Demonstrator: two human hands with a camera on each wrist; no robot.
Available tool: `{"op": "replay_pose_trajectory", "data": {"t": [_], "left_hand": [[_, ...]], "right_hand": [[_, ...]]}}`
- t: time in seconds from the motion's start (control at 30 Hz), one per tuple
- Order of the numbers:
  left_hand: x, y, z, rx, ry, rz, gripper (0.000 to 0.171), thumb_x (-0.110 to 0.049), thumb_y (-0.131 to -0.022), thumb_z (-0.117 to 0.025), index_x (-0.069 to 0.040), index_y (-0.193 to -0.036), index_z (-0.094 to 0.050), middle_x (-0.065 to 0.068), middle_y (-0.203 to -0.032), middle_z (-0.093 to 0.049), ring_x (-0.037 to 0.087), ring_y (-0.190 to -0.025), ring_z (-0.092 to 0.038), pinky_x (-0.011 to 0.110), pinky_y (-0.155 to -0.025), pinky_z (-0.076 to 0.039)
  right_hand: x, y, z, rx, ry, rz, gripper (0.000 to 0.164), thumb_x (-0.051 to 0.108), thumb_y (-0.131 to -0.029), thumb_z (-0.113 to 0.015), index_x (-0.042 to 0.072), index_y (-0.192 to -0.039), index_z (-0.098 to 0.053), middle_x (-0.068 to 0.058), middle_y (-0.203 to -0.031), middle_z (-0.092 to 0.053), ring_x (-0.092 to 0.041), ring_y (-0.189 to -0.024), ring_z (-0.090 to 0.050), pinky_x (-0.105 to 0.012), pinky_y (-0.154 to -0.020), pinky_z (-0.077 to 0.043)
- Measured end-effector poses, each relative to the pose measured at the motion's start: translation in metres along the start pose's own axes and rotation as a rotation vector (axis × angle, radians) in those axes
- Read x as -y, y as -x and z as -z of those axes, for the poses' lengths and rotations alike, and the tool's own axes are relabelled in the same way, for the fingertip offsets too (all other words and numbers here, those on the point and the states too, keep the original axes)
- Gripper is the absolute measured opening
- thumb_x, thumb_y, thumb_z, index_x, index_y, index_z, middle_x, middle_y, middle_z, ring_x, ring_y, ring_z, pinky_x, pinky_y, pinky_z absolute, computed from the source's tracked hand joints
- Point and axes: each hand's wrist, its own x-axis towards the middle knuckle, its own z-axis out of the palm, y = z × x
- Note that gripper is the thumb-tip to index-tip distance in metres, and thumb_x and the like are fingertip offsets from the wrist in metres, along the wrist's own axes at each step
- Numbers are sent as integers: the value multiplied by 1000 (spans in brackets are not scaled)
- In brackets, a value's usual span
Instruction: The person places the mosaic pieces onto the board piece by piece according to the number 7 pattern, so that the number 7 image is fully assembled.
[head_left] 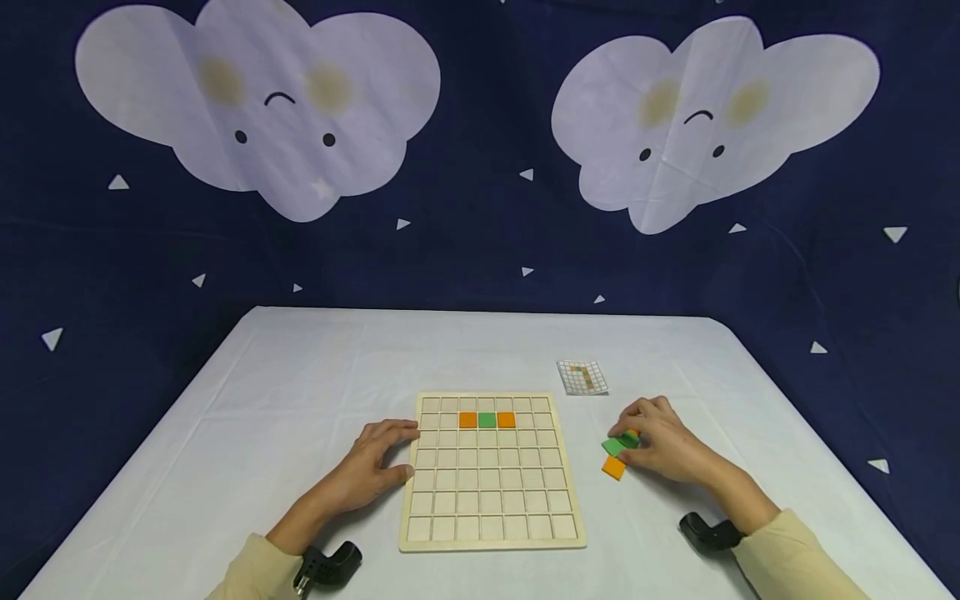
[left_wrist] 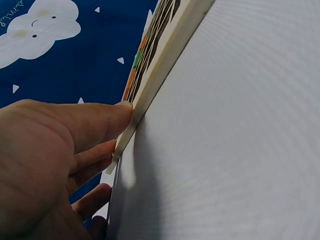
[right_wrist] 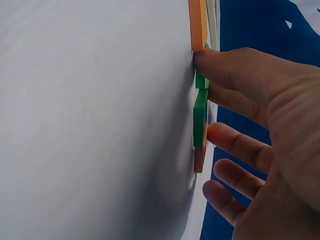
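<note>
1. Closest to me on the feed: two beige sleeves (head_left: pixel 795 560) and the black wrist mounts (head_left: pixel 708 533), one at each wrist.
2. Left hand (head_left: pixel 366 468): thumb and fingers spread apart, tips touching the left edge of the wooden grid board (head_left: pixel 491 546), nothing pinched. The board lies flat on the white tablecloth (head_left: pixel 225 417).
3. Just right of the board there's a loose orange tile (head_left: pixel 613 467) on the cloth.
4. Right beside that, my right hand (head_left: pixel 666 446) has thumb and index finger pinching a green tile (right_wrist: pixel 202 81). Can't tell if it's off the cloth. Another green tile (right_wrist: pixel 200 117) and a half-hidden orange one (right_wrist: pixel 199 161) sit under the fingers.
5. Farther up, orange, green, orange tiles (head_left: pixel 487 420) fill three neighboring cells in the board's second row from the far edge.
6. Past the board's far right corner: a small pattern card (head_left: pixel 582 377).
7. Way back, a navy backdrop (head_left: pixel 480 250) with upside-down frowny clouds (head_left: pixel 300 171), lol.
</note>
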Motion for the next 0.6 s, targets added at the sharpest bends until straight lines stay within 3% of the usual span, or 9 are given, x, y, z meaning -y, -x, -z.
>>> {"op": "replay_pose_trajectory", "data": {"t": [0.6], "left_hand": [[1,0,0,-4,-2,-11,47,-11,-81,-70,-7,-126,-57,5,-139,-48,29,-128,-35,55,-103,-28]], "right_hand": [[-3,5,0,22,-36,-39,18,21,-75,-77,27,-91,-70,1,-108,-56,-18,-105,-38,-40,-85,-37]]}}
